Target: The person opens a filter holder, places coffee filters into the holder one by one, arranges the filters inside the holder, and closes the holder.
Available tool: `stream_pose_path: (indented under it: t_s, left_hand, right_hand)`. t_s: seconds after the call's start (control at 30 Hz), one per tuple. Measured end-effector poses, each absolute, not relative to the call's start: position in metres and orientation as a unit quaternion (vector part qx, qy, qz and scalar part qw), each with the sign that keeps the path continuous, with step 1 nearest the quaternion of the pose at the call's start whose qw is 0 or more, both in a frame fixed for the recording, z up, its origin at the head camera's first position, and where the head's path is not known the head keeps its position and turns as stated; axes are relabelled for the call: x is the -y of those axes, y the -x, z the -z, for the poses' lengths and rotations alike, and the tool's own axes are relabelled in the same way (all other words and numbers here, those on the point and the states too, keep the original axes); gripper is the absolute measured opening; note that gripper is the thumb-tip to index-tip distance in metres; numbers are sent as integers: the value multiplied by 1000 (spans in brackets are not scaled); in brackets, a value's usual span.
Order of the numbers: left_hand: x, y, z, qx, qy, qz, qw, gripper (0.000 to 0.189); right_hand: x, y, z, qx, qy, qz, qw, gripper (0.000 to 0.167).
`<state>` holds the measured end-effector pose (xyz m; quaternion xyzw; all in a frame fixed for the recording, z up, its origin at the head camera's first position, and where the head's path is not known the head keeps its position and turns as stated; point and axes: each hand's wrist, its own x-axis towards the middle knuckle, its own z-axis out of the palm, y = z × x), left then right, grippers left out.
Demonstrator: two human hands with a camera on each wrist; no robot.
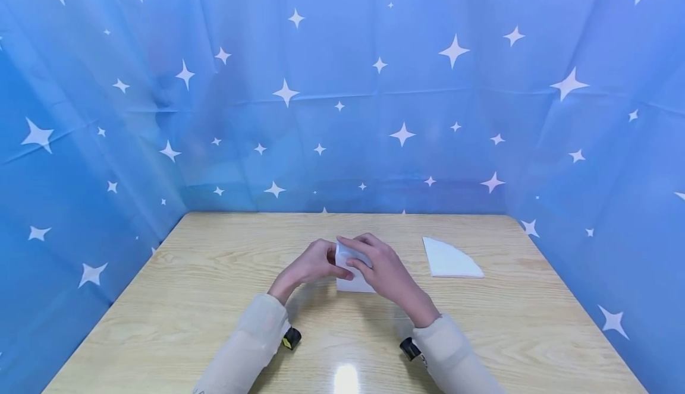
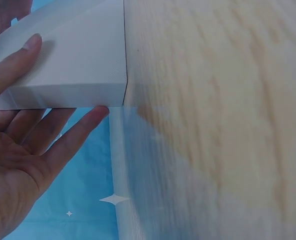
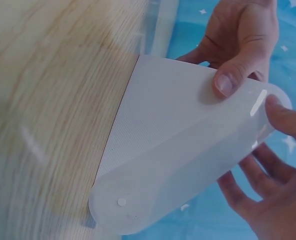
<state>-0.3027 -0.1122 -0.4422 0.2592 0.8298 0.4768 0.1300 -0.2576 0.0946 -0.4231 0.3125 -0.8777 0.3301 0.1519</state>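
Note:
A white wedge-shaped box, which looks like a coffee filter holder [image 1: 354,285], stands upright on the table with its lower edge right at the wood. A glossy, rounded translucent strip [image 3: 183,165] runs slantwise along one side, with a small round dot near its lower end. My left hand [image 1: 314,264] grips the opposite side, thumb on the flat face and fingers along the narrow side wall. With my right hand [image 1: 386,268] I hold the upper end of the strip, thumb on its face and fingers at its outer edge. The box's inside is hidden.
To the right lies a flat, fan-shaped white stack with a scalloped edge, like folded coffee filter papers [image 1: 452,260]. The light wooden table [image 1: 187,311] ends at a blue curtain [image 1: 342,162] with white stars at the back and sides.

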Motion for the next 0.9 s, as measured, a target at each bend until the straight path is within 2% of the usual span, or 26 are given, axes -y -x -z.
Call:
stream_pose_path:
  t_s: [0.53,0.9]
  left_hand:
    - [109,301,442,-832,-249,-479,129,27]
    - [107,302,443,-834,-250,-474,131,34]
  right_hand:
    - [-102,256,420,877,-297,-351,142,42]
    - [-105,257,414,871,-300,-350,172,39]
